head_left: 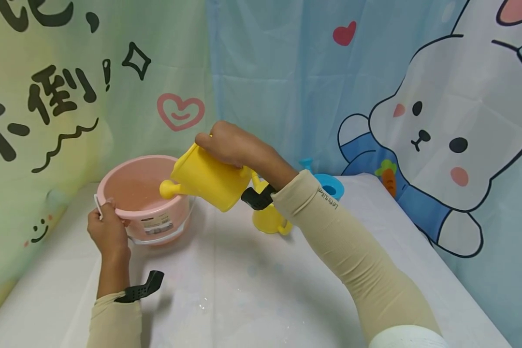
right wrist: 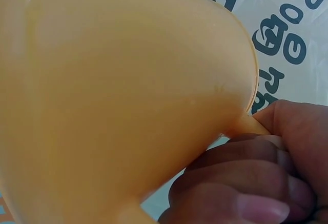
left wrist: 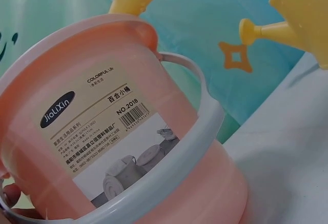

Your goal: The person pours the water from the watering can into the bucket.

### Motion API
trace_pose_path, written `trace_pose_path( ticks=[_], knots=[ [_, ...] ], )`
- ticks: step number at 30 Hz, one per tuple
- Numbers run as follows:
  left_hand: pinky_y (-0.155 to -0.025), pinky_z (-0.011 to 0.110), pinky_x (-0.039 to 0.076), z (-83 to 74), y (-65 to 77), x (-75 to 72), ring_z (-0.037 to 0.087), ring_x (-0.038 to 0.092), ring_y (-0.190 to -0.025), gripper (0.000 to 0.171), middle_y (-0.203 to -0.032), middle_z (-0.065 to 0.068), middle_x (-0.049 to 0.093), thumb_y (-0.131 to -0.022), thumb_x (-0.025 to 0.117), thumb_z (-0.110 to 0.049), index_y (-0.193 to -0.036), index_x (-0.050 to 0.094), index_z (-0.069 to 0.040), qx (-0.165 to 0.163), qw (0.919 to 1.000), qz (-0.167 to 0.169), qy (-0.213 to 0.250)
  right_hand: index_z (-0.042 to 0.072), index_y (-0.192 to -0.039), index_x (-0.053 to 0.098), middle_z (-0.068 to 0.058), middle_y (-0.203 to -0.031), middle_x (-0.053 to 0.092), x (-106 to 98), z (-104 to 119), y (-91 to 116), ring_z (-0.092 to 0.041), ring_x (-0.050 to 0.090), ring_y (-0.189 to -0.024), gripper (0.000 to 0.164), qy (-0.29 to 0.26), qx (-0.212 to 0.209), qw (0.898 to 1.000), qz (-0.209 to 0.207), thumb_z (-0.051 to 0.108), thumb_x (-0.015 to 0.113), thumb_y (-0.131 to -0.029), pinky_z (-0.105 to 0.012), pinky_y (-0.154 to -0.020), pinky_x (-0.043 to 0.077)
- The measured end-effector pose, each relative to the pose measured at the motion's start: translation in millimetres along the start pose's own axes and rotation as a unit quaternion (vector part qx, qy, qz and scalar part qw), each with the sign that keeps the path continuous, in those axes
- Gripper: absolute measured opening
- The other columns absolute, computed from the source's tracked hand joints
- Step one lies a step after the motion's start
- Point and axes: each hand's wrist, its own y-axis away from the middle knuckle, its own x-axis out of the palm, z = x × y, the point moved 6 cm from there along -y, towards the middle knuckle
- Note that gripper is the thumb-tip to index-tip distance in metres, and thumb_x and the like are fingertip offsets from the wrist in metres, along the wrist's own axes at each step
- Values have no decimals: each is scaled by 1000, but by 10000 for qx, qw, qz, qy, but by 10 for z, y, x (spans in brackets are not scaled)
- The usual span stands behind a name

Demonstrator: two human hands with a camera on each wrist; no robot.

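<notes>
A pink bucket (head_left: 180, 217) with a pale handle stands at the left of the table in the head view. My left hand (head_left: 108, 231) grips its near left rim; only fingertips (left wrist: 12, 195) of that hand show in the left wrist view. My right hand (head_left: 235, 145) holds a yellow watering can (head_left: 209, 180) by its handle, fingers curled round it in the right wrist view. The can is raised and tilted, its round spout head pointing left, over the bucket's right side. I cannot tell whether water is leaving the spout.
Behind my right wrist, a second yellow watering can (head_left: 268, 221) stands on the white table (head_left: 252, 299), partly hidden. A blue watering can (head_left: 332, 186) is farther back, also partly covered by the arm. Shiny drops dot the near tabletop. A printed curtain (head_left: 261, 96) hangs behind.
</notes>
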Motion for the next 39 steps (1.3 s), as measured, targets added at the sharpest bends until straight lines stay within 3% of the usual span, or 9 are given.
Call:
trace_pose_path(
  ticks=[8,16,23,30,39],
  knots=[
    [-67,18,48,-7,19,4,9,53,-74,34,-98,2,50,-98,49,-41,-116,49,-12,21,10000,39,-64,4,-91,57,-8,-74,50,8,-14,2,-19,45,-55,37,-13,-23,10000,-8,35,39,-100,-27,-48,39],
    [-65,17,47,9,20,6,9,53,-71,27,-96,3,51,-98,51,-39,-110,50,-15,7,10000,23,62,4,-92,57,-8,-75,51,13,-40,-7,-19,45,-55,37,-54,0,10000,12,35,39,-99,-27,-48,40],
    [-62,16,47,-2,25,-1,8,52,-67,25,-92,3,50,-98,52,-38,-108,51,-15,70,9999,-1,114,5,-80,53,-7,-65,43,-6,-69,-28,-18,38,-48,38,-90,2,10000,-32,35,38,-99,-27,-46,36],
    [-62,16,46,7,31,7,8,52,-69,26,-94,2,49,-99,51,-39,-109,50,-15,27,10000,8,58,4,-91,57,-8,-72,48,1,-69,-30,-19,41,-51,38,-130,50,9999,46,36,38,-100,-27,-48,39],
    [-61,15,46,-6,23,6,8,52,-68,22,-94,3,49,-98,51,-39,-105,50,-18,38,10000,31,66,4,-88,55,-7,-69,45,-9,-55,-22,-18,38,-50,38,-128,65,9999,31,36,38,-100,-27,-46,35]
  ],
)
